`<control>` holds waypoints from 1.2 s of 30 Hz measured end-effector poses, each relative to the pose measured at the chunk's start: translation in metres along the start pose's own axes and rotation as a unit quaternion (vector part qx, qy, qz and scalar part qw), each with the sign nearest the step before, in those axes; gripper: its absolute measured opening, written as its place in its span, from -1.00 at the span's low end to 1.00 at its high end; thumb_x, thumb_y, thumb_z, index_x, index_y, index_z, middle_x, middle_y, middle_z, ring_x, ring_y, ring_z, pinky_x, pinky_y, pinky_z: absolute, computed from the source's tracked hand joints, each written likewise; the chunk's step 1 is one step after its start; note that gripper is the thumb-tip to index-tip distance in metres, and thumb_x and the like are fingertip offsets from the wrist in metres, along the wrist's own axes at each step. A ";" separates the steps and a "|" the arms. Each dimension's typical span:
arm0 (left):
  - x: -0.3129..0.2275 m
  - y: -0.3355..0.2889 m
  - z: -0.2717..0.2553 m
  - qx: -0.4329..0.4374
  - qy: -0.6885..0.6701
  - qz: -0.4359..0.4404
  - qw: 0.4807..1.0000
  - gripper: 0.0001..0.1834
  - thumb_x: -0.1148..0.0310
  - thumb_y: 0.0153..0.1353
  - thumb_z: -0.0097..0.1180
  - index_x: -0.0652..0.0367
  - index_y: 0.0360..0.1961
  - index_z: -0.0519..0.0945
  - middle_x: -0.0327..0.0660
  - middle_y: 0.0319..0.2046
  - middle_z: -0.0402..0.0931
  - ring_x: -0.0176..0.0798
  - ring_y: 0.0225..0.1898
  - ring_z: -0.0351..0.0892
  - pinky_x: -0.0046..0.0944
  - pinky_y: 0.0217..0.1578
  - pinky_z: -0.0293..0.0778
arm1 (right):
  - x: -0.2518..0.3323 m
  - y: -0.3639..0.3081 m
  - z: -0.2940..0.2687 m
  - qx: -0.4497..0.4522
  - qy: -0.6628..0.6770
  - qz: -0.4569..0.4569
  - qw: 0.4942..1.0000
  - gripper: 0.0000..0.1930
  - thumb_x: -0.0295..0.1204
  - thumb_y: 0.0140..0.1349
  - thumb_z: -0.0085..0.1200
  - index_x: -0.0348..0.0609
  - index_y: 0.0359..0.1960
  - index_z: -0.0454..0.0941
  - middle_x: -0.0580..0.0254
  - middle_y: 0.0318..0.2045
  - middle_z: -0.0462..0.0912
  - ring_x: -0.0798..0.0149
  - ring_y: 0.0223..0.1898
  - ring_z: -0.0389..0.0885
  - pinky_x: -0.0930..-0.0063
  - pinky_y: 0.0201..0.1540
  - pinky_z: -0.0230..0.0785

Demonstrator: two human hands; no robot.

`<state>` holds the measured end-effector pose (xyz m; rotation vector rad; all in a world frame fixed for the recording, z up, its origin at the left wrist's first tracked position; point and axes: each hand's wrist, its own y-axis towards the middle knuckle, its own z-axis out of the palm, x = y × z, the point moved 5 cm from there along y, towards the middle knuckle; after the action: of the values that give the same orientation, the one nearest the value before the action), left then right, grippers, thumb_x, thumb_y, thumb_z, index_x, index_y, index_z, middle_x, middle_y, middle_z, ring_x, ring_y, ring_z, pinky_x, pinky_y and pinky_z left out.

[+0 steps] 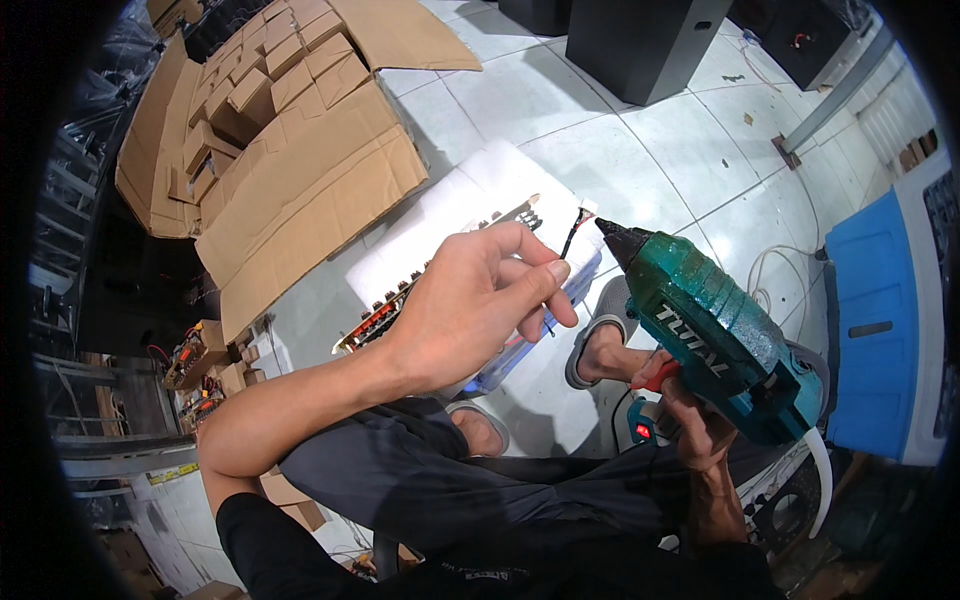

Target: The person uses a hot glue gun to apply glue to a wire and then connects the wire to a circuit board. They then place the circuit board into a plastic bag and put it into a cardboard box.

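Between the thumb and forefinger of my left hand [480, 295] is a thin cable [569, 243], mostly black with a little red near its white plug end. My right hand [695, 420] is wrapped round the handle of a teal glue gun [715, 330], a finger at its red trigger. The dark nozzle points up and left, close to the white connector [586, 210]; whether they touch I cannot tell. A white glue stick [822, 485] sticks out of the gun's back. Behind my left hand a circuit board [380, 318] lies on white foam [480, 180], partly hidden.
An open cardboard carton [310, 205] full of small brown boxes stands at the far left. Black speaker-like cabinets [640, 50] stand on the tiled floor [680, 170] ahead. A blue plastic container [880, 320] is at the right. More circuit boards [195, 360] sit at the left.
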<state>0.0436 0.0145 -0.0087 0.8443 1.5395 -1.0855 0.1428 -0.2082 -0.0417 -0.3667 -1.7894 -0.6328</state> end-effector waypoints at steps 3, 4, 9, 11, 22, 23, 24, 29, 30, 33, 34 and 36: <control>0.000 0.000 0.000 0.001 0.000 0.005 1.000 -0.77 0.38 0.42 0.01 0.41 -0.19 0.52 -0.11 -0.41 0.69 -0.47 -0.50 0.51 -0.43 -0.46 0.42 | -0.001 -0.001 0.001 -0.002 0.006 0.007 1.000 -0.64 -0.55 0.18 0.04 -0.45 0.02 0.51 -0.17 -0.19 0.67 0.04 -0.17 0.71 0.17 -0.01 0.54; 0.000 0.000 0.000 0.002 0.002 0.006 1.000 -0.77 0.38 0.42 0.01 0.41 -0.19 0.52 -0.11 -0.41 0.69 -0.47 -0.50 0.51 -0.43 -0.46 0.42 | -0.005 -0.003 0.000 0.001 0.006 0.023 1.000 -0.64 -0.55 0.18 0.04 -0.45 0.02 0.51 -0.17 -0.19 0.67 0.04 -0.16 0.71 0.17 -0.01 0.54; -0.001 0.000 0.000 0.005 -0.003 0.008 1.000 -0.76 0.37 0.43 0.01 0.40 -0.18 0.52 -0.10 -0.40 0.69 -0.47 -0.50 0.51 -0.43 -0.46 0.42 | -0.008 -0.002 0.000 0.014 0.010 0.001 1.000 -0.63 -0.57 0.19 0.04 -0.46 0.05 0.51 -0.20 -0.15 0.67 0.03 -0.12 0.71 0.16 0.01 0.55; 0.000 0.000 0.000 0.008 -0.004 0.006 1.000 -0.76 0.36 0.43 0.01 0.40 -0.17 0.52 -0.10 -0.39 0.69 -0.47 -0.50 0.51 -0.43 -0.46 0.42 | 0.001 0.001 0.000 0.009 0.015 -0.036 0.999 -0.63 -0.59 0.19 0.04 -0.46 0.05 0.51 -0.20 -0.15 0.67 0.03 -0.12 0.71 0.16 0.01 0.55; 0.001 0.000 0.000 0.015 -0.038 -0.002 0.999 -0.74 0.36 0.47 -0.02 0.43 -0.13 0.50 0.08 -0.31 0.68 -0.37 -0.44 0.63 -0.44 -0.36 0.53 | -0.004 -0.001 0.003 0.003 0.034 0.018 0.999 -0.64 -0.59 0.23 0.00 -0.46 0.06 0.47 -0.13 -0.22 0.66 0.08 -0.17 0.69 0.20 -0.03 0.54; 0.001 0.000 0.001 0.013 -0.039 -0.005 0.999 -0.73 0.36 0.48 -0.03 0.43 -0.12 0.50 0.08 -0.30 0.68 -0.36 -0.44 0.63 -0.43 -0.36 0.53 | -0.007 -0.002 0.004 0.009 0.034 0.022 0.999 -0.67 -0.60 0.25 -0.01 -0.43 0.05 0.49 -0.08 -0.21 0.66 0.12 -0.14 0.68 0.23 -0.01 0.53; -0.001 -0.001 0.001 0.011 -0.039 -0.008 0.999 -0.73 0.35 0.48 -0.03 0.44 -0.12 0.50 0.08 -0.30 0.68 -0.36 -0.44 0.63 -0.43 -0.35 0.53 | -0.019 -0.005 0.004 0.025 0.029 0.024 0.999 -0.72 -0.60 0.30 -0.01 -0.34 0.03 0.53 0.03 -0.18 0.66 0.20 -0.08 0.66 0.29 0.03 0.52; 0.003 0.002 0.001 0.005 -0.041 0.009 0.999 -0.72 0.32 0.45 -0.06 0.39 -0.13 0.54 -0.03 -0.30 0.70 -0.42 -0.45 0.60 -0.45 -0.46 0.43 | -0.011 -0.009 0.014 -0.102 0.351 0.110 0.924 -0.59 -0.65 0.20 0.00 -0.51 0.12 0.41 -0.16 -0.30 0.68 0.05 -0.27 0.70 0.23 -0.10 0.54; 0.003 0.001 0.000 0.003 -0.040 0.007 0.999 -0.71 0.32 0.45 -0.08 0.38 -0.14 0.55 -0.03 -0.30 0.70 -0.42 -0.45 0.60 -0.44 -0.45 0.42 | -0.013 -0.007 0.011 -0.076 0.284 0.077 0.953 -0.58 -0.65 0.19 0.01 -0.51 0.12 0.41 -0.16 -0.29 0.68 0.05 -0.27 0.70 0.24 -0.10 0.55; 0.003 0.002 -0.001 0.007 -0.035 0.012 0.999 -0.70 0.31 0.46 -0.10 0.36 -0.15 0.55 -0.05 -0.31 0.70 -0.43 -0.45 0.58 -0.44 -0.45 0.42 | -0.010 -0.004 0.002 -0.023 0.077 -0.024 0.996 -0.57 -0.65 0.19 0.02 -0.51 0.14 0.41 -0.20 -0.25 0.69 0.06 -0.25 0.71 0.23 -0.08 0.56; 0.003 0.002 -0.001 0.009 -0.033 0.015 0.999 -0.70 0.31 0.46 -0.11 0.36 -0.15 0.55 -0.05 -0.31 0.70 -0.43 -0.44 0.58 -0.44 -0.45 0.42 | -0.007 -0.003 0.002 -0.016 0.044 -0.042 0.998 -0.58 -0.64 0.20 0.02 -0.52 0.13 0.41 -0.21 -0.26 0.68 0.06 -0.28 0.70 0.22 -0.10 0.57; 0.003 0.002 -0.001 0.012 -0.034 0.014 0.999 -0.70 0.31 0.47 -0.12 0.35 -0.17 0.55 -0.06 -0.32 0.70 -0.44 -0.44 0.56 -0.43 -0.44 0.42 | -0.003 0.000 0.002 -0.014 0.016 -0.065 0.998 -0.61 -0.60 0.23 0.05 -0.57 0.08 0.41 -0.23 -0.27 0.67 0.04 -0.36 0.70 0.22 -0.19 0.60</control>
<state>0.0447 0.0159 -0.0125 0.8351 1.4567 -1.1038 0.1417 -0.2069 -0.0454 -0.2581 -1.7852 -0.7512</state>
